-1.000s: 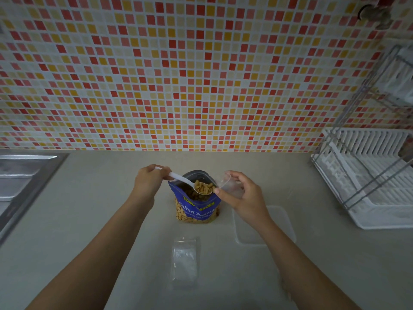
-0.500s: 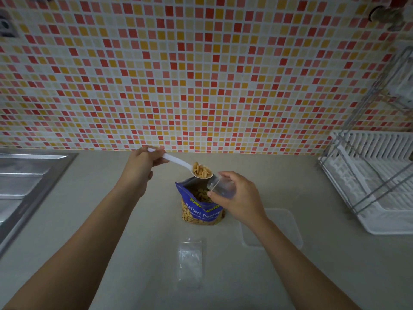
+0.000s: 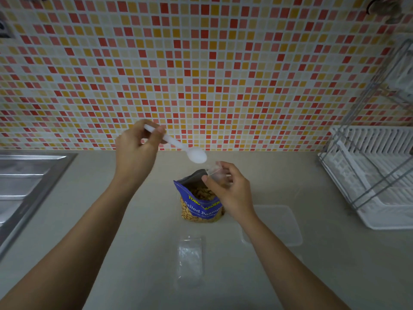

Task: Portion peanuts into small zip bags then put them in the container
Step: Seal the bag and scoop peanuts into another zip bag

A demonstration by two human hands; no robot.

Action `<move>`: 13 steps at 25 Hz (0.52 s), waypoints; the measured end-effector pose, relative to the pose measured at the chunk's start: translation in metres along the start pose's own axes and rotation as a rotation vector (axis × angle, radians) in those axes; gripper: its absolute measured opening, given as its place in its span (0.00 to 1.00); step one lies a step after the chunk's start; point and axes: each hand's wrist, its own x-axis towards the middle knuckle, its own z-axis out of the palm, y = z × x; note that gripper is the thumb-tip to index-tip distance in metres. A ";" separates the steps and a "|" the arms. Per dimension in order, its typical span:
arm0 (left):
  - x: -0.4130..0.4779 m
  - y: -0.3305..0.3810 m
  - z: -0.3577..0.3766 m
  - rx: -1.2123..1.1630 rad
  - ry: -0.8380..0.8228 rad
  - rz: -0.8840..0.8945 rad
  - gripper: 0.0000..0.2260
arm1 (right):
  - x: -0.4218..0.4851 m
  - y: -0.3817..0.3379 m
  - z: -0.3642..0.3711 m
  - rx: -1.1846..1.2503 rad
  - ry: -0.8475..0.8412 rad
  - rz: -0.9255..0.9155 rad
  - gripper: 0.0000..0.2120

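a: fig. 1. which step is in hand?

b: filling a portion, as i read it. the left grip (image 3: 136, 151) pinches the handle of a white spoon (image 3: 196, 154) between thumb and curled fingers. the spoon's bowl hangs just above the mouth of the small zip bag (image 3: 218, 173), at its 11 o'clock, and shows no nuts on it. the right grip (image 3: 232, 195) pinches that bag near its top and holds it in the air over the open peanut pouch (image 3: 201, 206).

a: how does the bag look?

b: clear thin film, mouth parted. a tan smudge shows low inside it, too blurred for me to call peanuts. the blue pouch stands upright mid-tabletop (image 3: 134, 253), with nuts visible at its mouth and through its lower window.

a: and the next move?

b: in my judgement, another scoop from the pouch. if the portion suffices, press the zip closed and set the bag in the clear container (image 3: 279, 224) at 4 o'clock of the pouch; no filled bag shows in it. a spare zip bag (image 3: 190, 260) lies flat at 6 o'clock. i would hold the bag's mouth over the pouch so strays fall back in.
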 end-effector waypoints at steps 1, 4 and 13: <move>-0.001 -0.011 0.005 0.048 -0.048 -0.062 0.07 | -0.001 0.003 -0.003 0.013 0.000 0.017 0.18; -0.033 -0.048 0.030 0.486 -0.297 0.081 0.07 | -0.004 0.012 -0.012 -0.024 -0.070 0.080 0.18; -0.029 -0.065 0.069 0.538 -0.439 -0.333 0.08 | -0.002 0.016 -0.022 -0.068 -0.130 0.150 0.24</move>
